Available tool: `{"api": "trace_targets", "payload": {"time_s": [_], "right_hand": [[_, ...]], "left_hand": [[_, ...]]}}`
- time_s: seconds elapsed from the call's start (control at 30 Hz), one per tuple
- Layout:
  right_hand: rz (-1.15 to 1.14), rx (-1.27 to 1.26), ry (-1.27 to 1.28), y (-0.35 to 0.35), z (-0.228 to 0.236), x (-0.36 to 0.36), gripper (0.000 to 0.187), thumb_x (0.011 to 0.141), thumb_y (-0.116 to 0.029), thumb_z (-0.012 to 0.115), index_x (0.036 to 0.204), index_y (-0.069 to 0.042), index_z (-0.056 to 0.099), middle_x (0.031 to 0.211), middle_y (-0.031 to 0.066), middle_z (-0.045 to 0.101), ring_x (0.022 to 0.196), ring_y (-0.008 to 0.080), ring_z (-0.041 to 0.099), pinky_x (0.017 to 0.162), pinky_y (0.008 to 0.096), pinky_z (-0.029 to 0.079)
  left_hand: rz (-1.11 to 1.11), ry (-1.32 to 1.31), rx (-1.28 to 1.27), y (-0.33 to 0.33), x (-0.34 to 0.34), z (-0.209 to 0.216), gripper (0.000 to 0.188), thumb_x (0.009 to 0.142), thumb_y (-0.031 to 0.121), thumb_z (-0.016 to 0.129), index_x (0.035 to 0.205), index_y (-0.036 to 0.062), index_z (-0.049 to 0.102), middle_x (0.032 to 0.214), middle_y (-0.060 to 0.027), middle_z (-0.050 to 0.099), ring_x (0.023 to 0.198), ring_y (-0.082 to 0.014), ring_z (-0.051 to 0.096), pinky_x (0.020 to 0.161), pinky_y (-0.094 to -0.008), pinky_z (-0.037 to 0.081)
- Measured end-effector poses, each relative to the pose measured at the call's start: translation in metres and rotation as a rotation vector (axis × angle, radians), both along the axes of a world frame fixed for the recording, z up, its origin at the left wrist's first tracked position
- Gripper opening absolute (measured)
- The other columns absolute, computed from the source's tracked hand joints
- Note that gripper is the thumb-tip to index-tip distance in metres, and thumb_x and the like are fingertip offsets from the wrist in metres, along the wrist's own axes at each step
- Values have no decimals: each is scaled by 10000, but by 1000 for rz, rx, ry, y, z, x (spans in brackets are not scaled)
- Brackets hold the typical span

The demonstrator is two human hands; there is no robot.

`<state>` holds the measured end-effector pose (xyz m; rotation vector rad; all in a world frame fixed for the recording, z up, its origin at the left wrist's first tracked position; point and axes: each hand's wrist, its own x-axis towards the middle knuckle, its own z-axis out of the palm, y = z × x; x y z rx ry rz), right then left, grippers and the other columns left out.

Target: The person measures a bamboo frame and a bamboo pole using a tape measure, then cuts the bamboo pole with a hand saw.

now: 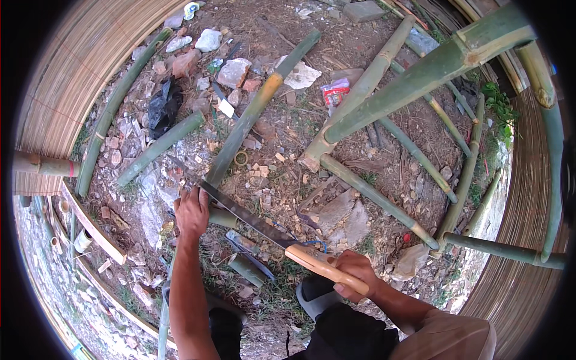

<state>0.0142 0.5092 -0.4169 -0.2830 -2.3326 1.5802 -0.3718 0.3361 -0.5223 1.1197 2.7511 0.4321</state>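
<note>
My right hand (359,275) is wrapped round the pale wooden handle of a saw (249,221). Its long, narrow dark blade points up and left, lying across a green bamboo pole (237,141) with a yellowish band. Beside the blade, my left hand (192,211) is closed on the near end of that pole, its fingertips partly hidden. A short bamboo section (223,218) shows just below the blade, right of my left hand; whether it joins the pole I cannot tell. Further down lies another cut bamboo piece (247,270), close to my feet.
A frame of thick bamboo poles (420,78) stands at the right. More bamboo (162,147) lies at the left near a black plastic bag (165,108). Stones (234,72), wood chips and a red packet (335,93) litter the ground. Slatted screens (72,78) flank both sides.
</note>
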Motion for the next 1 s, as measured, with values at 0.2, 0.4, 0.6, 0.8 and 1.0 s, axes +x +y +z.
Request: {"api": "trace_targets", "payload": {"time_s": [0.2,0.4,0.6,0.8,1.0], "right_hand": [[-32,-7,32,0,-2,2,199,777,-219,735,695,-92,605,610,54,541,569,279,568,635,386,448],[-41,-17,27,4,-8,18,193,781,-222,738,699,-96,617,607,34,549,561,255,565,624,380,436],[-30,-58,31,6,-14,19,166,781,-211,728,718,-93,630,618,36,556,564,260,565,627,384,442],[10,-46,48,7,-16,12,203,779,-224,698,725,-52,605,634,81,544,591,305,574,634,412,454],[-22,-50,23,6,-9,18,277,821,-286,663,746,-23,621,667,89,585,587,296,589,654,412,469]], "left_hand": [[85,-321,13,-14,-11,-12,492,1092,413,367,1136,5,639,1023,-275,664,994,-480,603,890,-535,449],[153,-512,202,-5,4,-10,556,1078,470,438,1057,-34,673,816,-175,672,722,-244,689,666,-400,509],[86,-459,204,-12,1,-22,557,1082,450,426,1024,-42,681,762,-160,671,699,-238,694,656,-385,516],[-246,-34,10,-22,-8,-20,216,938,194,618,1103,56,622,971,-165,672,905,-395,652,760,-496,526],[105,-318,25,8,14,2,513,1064,482,356,1068,78,672,1001,-192,680,1079,-375,604,996,-514,395]]}}
